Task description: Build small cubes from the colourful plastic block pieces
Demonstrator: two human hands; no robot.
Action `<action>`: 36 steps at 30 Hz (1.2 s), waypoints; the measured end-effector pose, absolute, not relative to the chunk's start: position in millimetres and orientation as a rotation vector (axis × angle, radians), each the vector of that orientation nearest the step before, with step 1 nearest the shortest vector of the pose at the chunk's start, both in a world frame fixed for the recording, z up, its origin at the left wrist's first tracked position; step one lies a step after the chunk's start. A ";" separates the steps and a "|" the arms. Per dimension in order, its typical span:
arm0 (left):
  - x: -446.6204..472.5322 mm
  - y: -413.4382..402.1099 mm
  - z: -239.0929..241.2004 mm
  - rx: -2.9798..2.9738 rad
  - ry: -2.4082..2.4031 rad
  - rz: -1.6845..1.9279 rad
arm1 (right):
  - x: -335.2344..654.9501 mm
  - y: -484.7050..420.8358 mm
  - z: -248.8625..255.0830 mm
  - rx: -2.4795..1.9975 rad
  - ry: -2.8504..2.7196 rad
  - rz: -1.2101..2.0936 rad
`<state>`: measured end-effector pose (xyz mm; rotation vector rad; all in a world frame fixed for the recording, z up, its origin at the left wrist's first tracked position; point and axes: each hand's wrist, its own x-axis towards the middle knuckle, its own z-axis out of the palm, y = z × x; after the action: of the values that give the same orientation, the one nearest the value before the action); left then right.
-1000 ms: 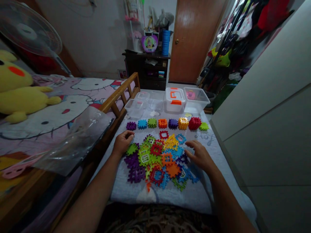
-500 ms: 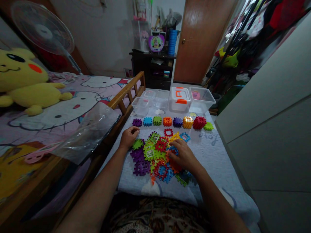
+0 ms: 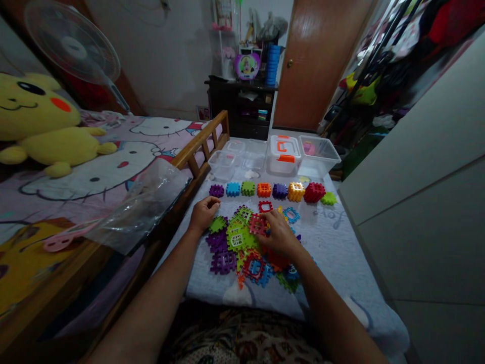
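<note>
My right hand (image 3: pixel 279 233) is over the pile of flat notched plastic building pieces, its thumb and fingers closed at the edge of a red square building piece (image 3: pixel 257 224). Beside the pile, my left hand (image 3: pixel 203 214) rests on the cloth with curled fingers and nothing visible in them. Close to it lie a green piece (image 3: pixel 217 224) and purple pieces (image 3: pixel 223 262). Light green window pieces (image 3: pixel 236 238) cover the pile's middle. Behind the hands runs a row of stacked pieces, from a purple stack (image 3: pixel 216 190) to a red stack (image 3: pixel 314 192).
Clear plastic boxes stand at the table's far end, among them a lidded box with orange clips (image 3: pixel 285 155) and an open box (image 3: pixel 319 153). A wooden bed rail (image 3: pixel 202 136) borders the left side. White cabinet panels (image 3: pixel 424 202) rise on the right.
My right hand has shifted slightly left across the pile and closed on the red square piece, which now looks tilted. My left hand stays in place beside the pile. The view has shifted a little.
</note>
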<state>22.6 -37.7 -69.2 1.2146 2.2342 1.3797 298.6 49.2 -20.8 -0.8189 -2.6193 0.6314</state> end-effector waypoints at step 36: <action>23.6 -36.9 -69.0 1.233 2.272 1.352 | 319.3 -7.9 -8.9 -0.837 -2.907 0.362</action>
<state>23.6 -36.9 -69.0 1.2325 2.2716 1.3516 319.3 -7.9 -8.9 -0.8370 -2.9066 0.3618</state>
